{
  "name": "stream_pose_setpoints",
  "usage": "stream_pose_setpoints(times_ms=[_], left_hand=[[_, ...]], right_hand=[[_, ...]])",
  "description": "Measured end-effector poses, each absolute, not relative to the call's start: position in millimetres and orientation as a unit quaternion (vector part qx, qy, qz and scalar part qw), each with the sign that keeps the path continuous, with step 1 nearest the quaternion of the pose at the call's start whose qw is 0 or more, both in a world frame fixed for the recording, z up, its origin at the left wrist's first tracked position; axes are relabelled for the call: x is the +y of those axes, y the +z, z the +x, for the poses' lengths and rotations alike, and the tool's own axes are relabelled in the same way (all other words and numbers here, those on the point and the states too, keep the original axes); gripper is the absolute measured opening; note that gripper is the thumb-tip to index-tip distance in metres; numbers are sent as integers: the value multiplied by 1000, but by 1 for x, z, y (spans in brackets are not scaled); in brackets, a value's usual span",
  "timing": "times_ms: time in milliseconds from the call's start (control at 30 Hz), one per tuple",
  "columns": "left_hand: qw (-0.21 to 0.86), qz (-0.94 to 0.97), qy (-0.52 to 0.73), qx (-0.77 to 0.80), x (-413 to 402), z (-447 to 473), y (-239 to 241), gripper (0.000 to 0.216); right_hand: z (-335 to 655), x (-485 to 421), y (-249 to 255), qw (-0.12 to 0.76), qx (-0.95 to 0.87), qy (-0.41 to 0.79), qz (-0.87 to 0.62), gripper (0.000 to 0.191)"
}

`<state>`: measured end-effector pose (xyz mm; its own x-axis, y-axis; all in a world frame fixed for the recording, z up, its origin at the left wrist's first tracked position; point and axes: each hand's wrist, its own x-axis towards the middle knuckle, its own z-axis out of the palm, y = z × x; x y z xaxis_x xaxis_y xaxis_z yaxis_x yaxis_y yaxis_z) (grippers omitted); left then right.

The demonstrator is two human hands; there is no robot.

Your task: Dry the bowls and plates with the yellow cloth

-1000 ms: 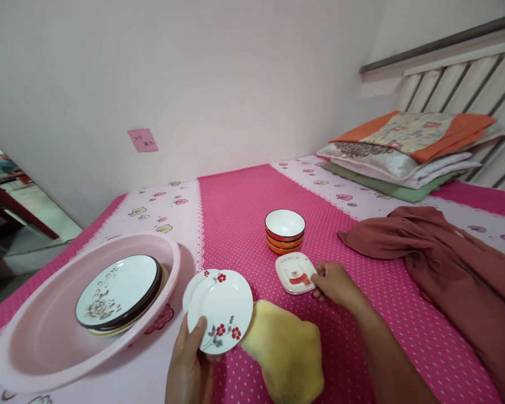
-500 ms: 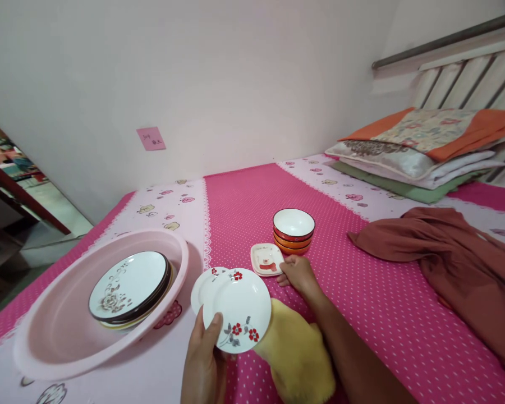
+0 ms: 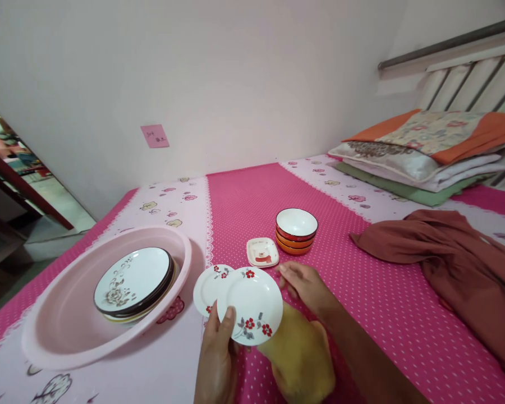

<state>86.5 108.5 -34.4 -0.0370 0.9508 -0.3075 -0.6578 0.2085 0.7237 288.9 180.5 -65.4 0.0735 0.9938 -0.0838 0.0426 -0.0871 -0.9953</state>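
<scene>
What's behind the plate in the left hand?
Another flowered plate and a yellow cloth show partly past its edge; their covered parts and some of the left hand are hidden.

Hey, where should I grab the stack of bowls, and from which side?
Probably around the lower outer walls of the stack of bowls, with the right hand coming from the right: the bowls stand upright and nested, and the square dish sits close on the left.

Square dish [image 3: 262, 252] now left of bowls [image 3: 297, 231]
</scene>
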Motion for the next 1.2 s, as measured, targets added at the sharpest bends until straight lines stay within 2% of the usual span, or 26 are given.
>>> stream_pose_setpoints(times_ms=[100, 200, 333, 467, 600, 667, 967, 1200], left_hand=[[668, 228, 580, 405, 105, 94, -37, 70], [669, 305, 543, 405, 100, 101, -41, 66], [668, 377, 507, 393, 101, 96, -42, 60], [625, 329, 555, 439, 109, 70, -43, 54], [585, 237, 607, 483, 120, 36, -49, 69], [581, 209, 624, 479, 124, 24, -52, 69], [584, 166, 636, 477, 128, 13, -56, 45], [582, 137, 643, 480, 132, 9, -60, 19]], right_hand=[[281, 155, -60, 478, -490, 527, -503, 44], [289, 145, -58, 490, -454, 546, -506, 46], [333, 147, -58, 531, -412, 474, -569, 44], [380, 151, -70, 584, -369, 392, -608, 43], [404, 154, -90, 592, -350, 352, -634, 46], [406, 156, -100, 589, -347, 351, -640, 46], [403, 167, -126, 553, -370, 345, -662, 45], [413, 182, -138, 530, -403, 250, -703, 30]])
